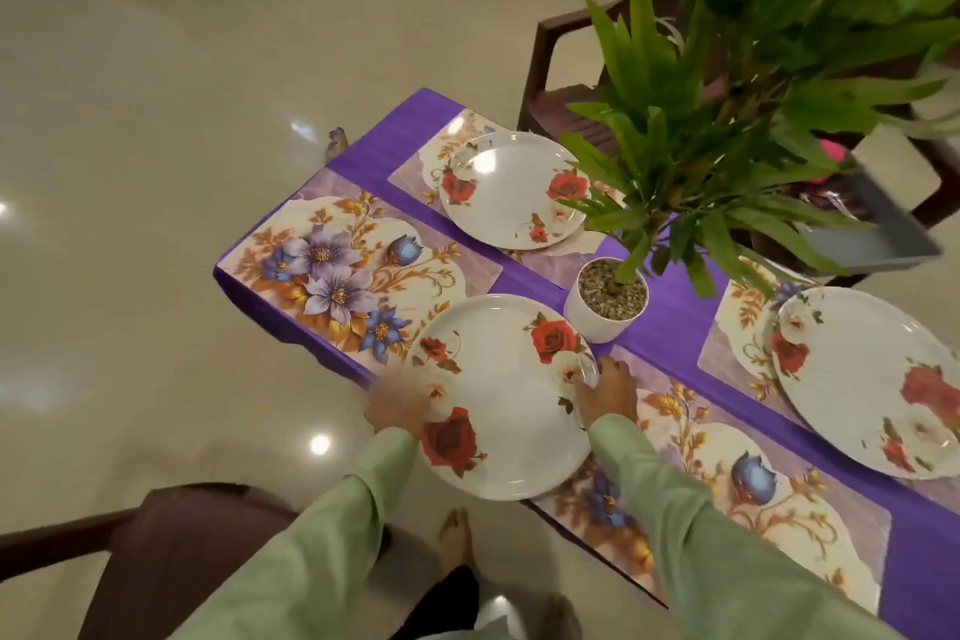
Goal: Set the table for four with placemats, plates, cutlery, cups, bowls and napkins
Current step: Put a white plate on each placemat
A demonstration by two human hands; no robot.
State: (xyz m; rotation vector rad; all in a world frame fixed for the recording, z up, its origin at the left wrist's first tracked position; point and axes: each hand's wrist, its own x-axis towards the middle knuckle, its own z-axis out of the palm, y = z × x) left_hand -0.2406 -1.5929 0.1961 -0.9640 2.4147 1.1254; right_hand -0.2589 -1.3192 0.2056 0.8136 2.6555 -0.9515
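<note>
I hold a white plate with red roses (506, 411) by its two sides over the near edge of the purple-clothed table (670, 333). My left hand (397, 411) grips its left rim and my right hand (608, 392) grips its right rim. The plate hangs between two flowered placemats, one bare to the left (332, 276) and one bare to the right (769, 499). Another rose plate (511, 190) lies on the far left placemat. A third one (862, 374) lies on the far right placemat.
A potted green plant in a white pot (608, 301) stands mid-table, its leaves spreading over the far side. A dark chair (171, 551) stands at the near left, another chair (566, 83) behind the table. A grey tray (878, 229) sits at right.
</note>
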